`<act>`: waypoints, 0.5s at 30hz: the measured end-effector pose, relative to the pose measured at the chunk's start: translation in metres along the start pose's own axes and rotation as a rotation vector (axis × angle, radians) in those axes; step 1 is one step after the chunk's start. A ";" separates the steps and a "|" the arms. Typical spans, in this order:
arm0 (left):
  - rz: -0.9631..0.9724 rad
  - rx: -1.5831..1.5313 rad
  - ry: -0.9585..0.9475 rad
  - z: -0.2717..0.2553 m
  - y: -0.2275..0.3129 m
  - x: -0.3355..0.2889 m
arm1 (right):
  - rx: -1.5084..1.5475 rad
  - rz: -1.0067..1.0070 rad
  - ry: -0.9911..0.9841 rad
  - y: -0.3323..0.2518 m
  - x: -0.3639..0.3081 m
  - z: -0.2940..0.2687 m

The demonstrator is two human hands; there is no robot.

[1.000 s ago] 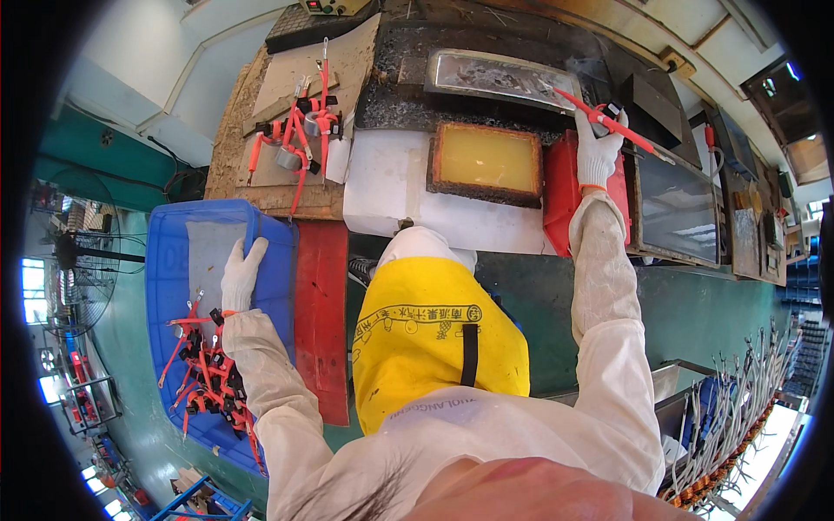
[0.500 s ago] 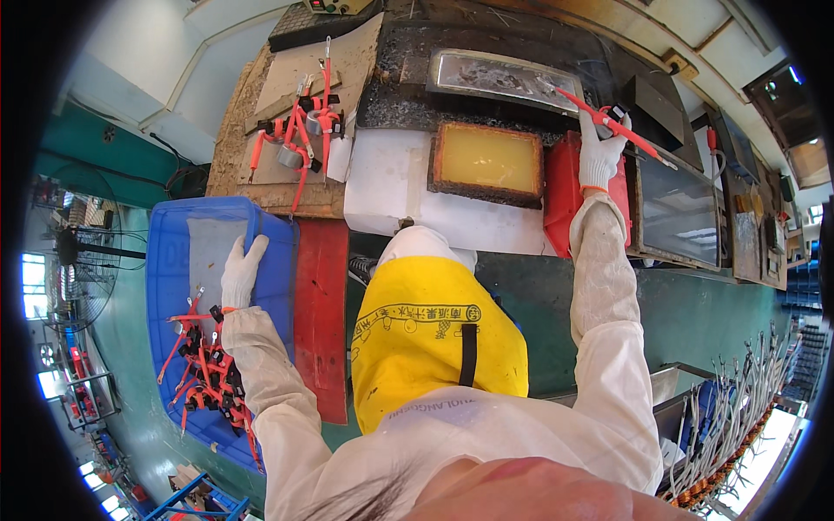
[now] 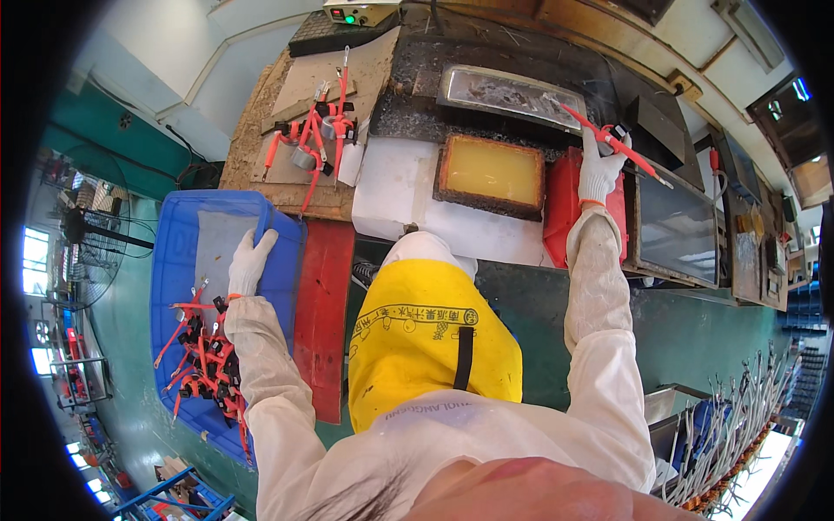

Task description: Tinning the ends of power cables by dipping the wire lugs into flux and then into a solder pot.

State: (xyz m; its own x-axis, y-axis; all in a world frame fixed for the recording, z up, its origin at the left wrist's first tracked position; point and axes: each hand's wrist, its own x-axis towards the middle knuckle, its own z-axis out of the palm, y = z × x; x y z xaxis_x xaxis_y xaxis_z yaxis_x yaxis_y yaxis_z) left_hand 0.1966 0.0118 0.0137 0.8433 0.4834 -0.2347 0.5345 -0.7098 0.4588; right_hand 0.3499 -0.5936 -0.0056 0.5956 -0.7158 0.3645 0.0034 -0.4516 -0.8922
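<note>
My right hand, in a white knit glove, is closed around a red cable with metal lugs and a black fitting. The cable's upper left end reaches the right end of a long metal-rimmed trough with a grey, silvery surface. Over the blue crate at the left, my gloved left hand has its thumb apart from its fingers and holds nothing I can see. Several red cables with black fittings lie heaped in the crate, just below that hand.
A brown-framed pan of yellowish material sits on a white block. Beside it stands a red bin. Bundled red cables with grey tape lie on a board. A red plank borders the crate. Pale cables stand at lower right.
The whole view has shifted slightly. My right hand still grips the red cable at the trough's end, its lower end tipped down a little more. My left hand stays over the crate.
</note>
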 end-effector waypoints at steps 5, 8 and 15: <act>0.025 0.031 0.054 0.001 0.005 -0.002 | 0.137 0.045 -0.001 0.023 0.012 0.001; 0.022 0.003 0.016 -0.005 0.010 -0.009 | 0.185 0.041 0.065 0.018 0.011 0.003; 0.057 -0.036 -0.034 -0.003 0.006 -0.002 | 0.709 0.351 0.076 -0.012 -0.006 -0.041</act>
State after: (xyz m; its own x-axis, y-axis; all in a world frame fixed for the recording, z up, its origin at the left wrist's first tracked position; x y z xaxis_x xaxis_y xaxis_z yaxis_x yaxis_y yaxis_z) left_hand 0.1977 0.0076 0.0195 0.8740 0.4245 -0.2364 0.4839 -0.7163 0.5028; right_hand 0.3135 -0.6050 0.0139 0.5999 -0.7996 0.0252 0.3516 0.2352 -0.9061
